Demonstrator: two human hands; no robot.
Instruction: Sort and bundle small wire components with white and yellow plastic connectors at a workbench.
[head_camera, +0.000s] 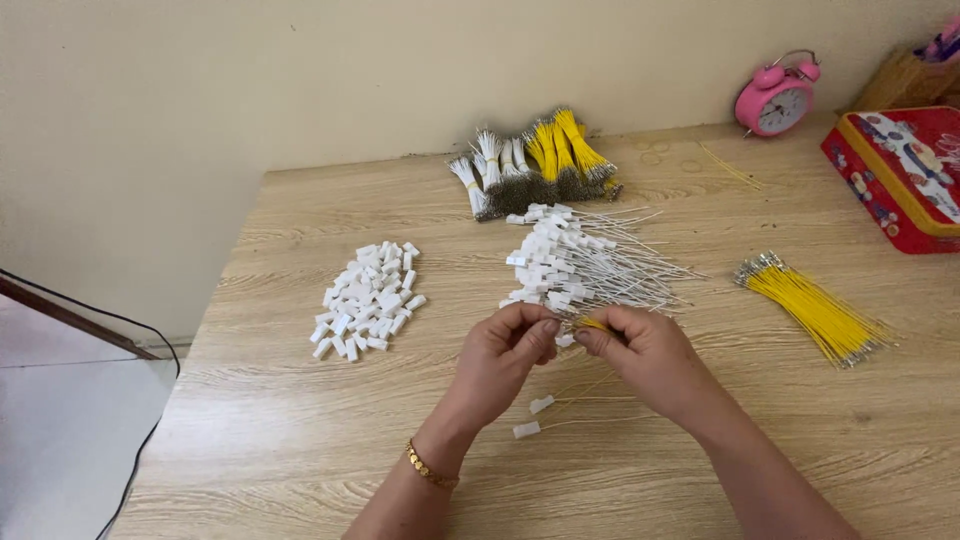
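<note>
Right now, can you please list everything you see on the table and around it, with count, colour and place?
table: one, light wood, under everything
loose plastic connectors: a pile, white, left of centre
connectors with wires fitted: a heap, white, centre
loose wires: a bunch, yellow, right
tied wire bundles: several, white and yellow, by the wall
alarm clock: one, pink, far right
tin box: one, red, right edge
two finished pieces: white, below the hands
bracelet: one, gold, left wrist
left hand: pinching a small white part
right hand: holding a yellow wire

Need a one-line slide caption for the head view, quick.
Left hand and right hand pinch a yellow wire between loose white connectors and yellow wires.
</note>
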